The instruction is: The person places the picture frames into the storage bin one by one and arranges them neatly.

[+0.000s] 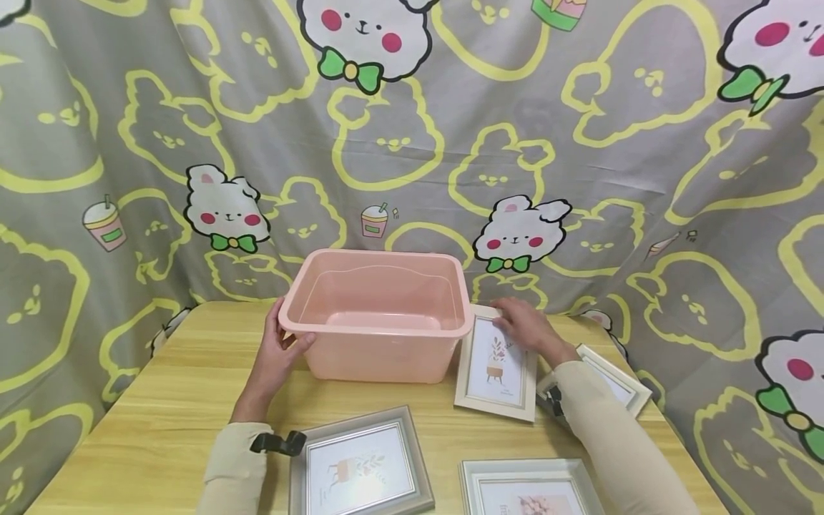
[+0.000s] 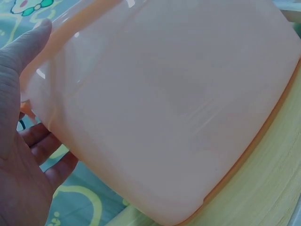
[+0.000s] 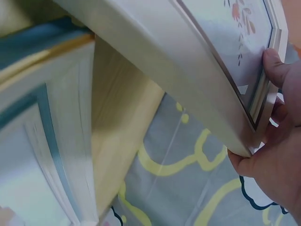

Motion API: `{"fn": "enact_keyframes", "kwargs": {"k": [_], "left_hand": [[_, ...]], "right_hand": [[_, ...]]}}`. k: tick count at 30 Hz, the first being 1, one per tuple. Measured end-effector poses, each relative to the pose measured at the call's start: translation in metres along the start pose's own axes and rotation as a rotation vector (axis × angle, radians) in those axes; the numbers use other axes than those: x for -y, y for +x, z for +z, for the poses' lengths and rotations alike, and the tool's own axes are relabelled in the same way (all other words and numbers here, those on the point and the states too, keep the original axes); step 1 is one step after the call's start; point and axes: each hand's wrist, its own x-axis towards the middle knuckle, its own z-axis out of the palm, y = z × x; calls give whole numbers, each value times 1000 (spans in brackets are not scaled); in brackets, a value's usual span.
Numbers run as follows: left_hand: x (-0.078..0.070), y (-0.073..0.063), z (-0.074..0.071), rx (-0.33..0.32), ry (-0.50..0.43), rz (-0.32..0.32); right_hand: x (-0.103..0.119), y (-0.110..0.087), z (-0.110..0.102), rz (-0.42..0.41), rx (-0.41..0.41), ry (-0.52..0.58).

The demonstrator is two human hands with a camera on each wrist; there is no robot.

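Observation:
A pink plastic bin [image 1: 380,357] stands at the back of the table, its inside showing bare. My left hand [image 1: 278,357] grips its left front corner, thumb over the rim and the other fingers beneath, as the left wrist view shows. Just right of the bin, my right hand [image 1: 529,329] holds a cream picture frame [image 1: 465,379] by its far edge, thumb on the front and fingers behind. That frame carries a potted-plant print and leans beside the bin's right wall. In the right wrist view the picture frame [image 3: 155,56] is tilted up off the wood.
A grey-beige picture frame [image 1: 421,465] lies at the front left, and a whitish one [image 1: 515,468] at the front right. Another frame [image 1: 634,397] lies partly behind my right forearm. A patterned curtain [image 1: 412,164] hangs close behind the wooden table [image 1: 193,379].

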Motion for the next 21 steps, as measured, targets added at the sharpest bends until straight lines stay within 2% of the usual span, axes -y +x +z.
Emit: {"fn": "enact_keyframes", "kwargs": {"k": [4, 21], "left_hand": [[0, 0, 1, 0, -7, -7], [1, -1, -1, 5, -12, 8]], "right_hand": [[0, -2, -5, -31, -28, -6], [9, -7, -21, -69, -95, -27]]}}
